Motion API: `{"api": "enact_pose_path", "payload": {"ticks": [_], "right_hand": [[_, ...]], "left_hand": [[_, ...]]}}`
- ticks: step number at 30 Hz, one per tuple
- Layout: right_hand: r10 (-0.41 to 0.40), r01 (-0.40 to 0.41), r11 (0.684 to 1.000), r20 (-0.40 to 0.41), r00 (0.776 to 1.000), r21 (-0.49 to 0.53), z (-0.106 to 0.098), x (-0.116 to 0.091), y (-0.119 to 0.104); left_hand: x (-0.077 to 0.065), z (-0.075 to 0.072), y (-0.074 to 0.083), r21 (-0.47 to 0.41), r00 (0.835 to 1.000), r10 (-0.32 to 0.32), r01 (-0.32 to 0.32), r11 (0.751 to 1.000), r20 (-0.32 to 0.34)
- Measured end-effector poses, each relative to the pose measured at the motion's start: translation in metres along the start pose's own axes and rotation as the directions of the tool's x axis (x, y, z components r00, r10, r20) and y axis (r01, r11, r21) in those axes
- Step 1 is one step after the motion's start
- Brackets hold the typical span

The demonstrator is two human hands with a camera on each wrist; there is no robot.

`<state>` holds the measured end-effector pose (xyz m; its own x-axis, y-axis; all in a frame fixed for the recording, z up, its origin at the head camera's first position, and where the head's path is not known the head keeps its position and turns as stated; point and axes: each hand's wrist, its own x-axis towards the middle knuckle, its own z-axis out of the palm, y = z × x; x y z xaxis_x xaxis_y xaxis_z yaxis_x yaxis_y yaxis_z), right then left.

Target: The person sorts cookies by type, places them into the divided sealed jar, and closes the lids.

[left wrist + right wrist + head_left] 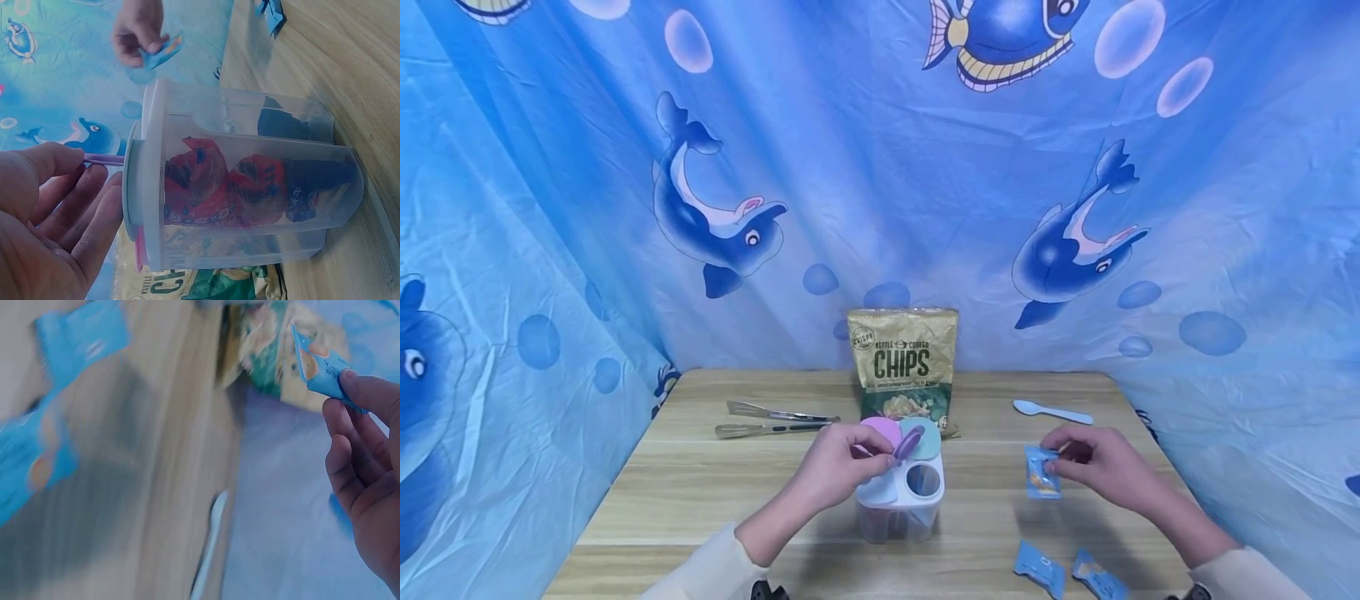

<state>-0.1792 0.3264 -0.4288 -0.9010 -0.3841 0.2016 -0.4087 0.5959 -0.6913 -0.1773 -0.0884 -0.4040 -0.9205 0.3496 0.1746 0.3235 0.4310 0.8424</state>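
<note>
My left hand pinches a small purple round lid between thumb and finger, held on edge over a clear plastic container. A pink lid, a teal lid and a pale lid cover parts of its white top. The front-right round opening is uncovered. Red wrapped packets and dark blue ones show through its walls in the left wrist view. To the right, my right hand pinches a small blue snack packet, raised above the table.
Two more blue packets, one on the left and one on the right, lie at the front right. Behind the container stands a chips bag. Metal tongs lie at left, a light blue spoon at right. A printed curtain hangs behind.
</note>
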Motion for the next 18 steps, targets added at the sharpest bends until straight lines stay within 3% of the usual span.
{"api": "enact_pose_path", "payload": {"ticks": [8,18], "right_hand": [[-0.089,0.089,0.987,-0.010,0.996,0.133,0.031,0.036,-0.038],[-0.227,0.228,0.935,-0.036,0.973,0.271,0.063,0.062,-0.072]], "left_hand": [[0.001,0.000,-0.001,-0.002,1.000,0.000,0.000,1.000,-0.002],[0.001,0.000,-0.002,0.005,1.000,0.002,-0.002,1.000,-0.008]]}}
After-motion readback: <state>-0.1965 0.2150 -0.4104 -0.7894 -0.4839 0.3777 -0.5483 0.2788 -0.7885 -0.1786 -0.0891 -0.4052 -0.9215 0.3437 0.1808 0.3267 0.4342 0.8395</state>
